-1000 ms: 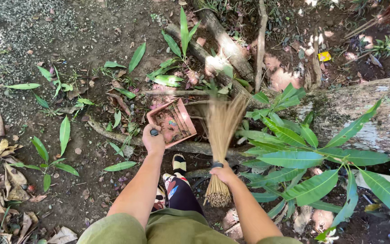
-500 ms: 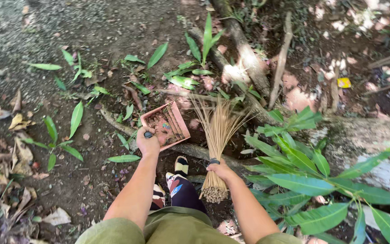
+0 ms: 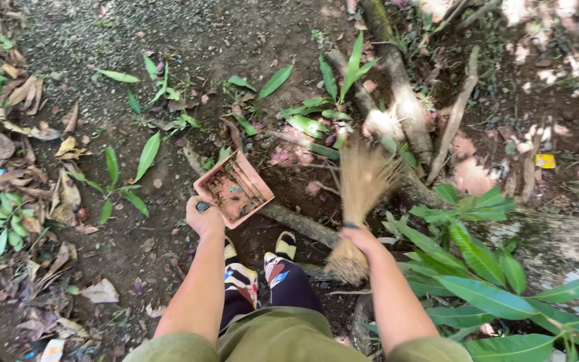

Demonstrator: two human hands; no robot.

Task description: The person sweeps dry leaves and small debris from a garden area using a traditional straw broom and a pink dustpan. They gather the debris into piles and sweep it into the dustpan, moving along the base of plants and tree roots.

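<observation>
While the left hand [image 3: 204,216] grips the handle of the pink dustpan [image 3: 234,189], now tilted with dirt and scraps inside, the right hand [image 3: 360,238] stays closed around the bound neck of the stick broom [image 3: 363,181], its bristles blurred and swung farther right than a moment ago, so sweeping looks underway. Tree roots [image 3: 397,94] beyond the broom and green leaves [image 3: 484,268] beside the right hand crowd the stroke.

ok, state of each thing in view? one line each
dustpan: held by left hand, tilted, dirt and bits inside
broom: held by right hand, bristles pointing away over the roots
yellow scrap: lying on the soil, untouched
</observation>
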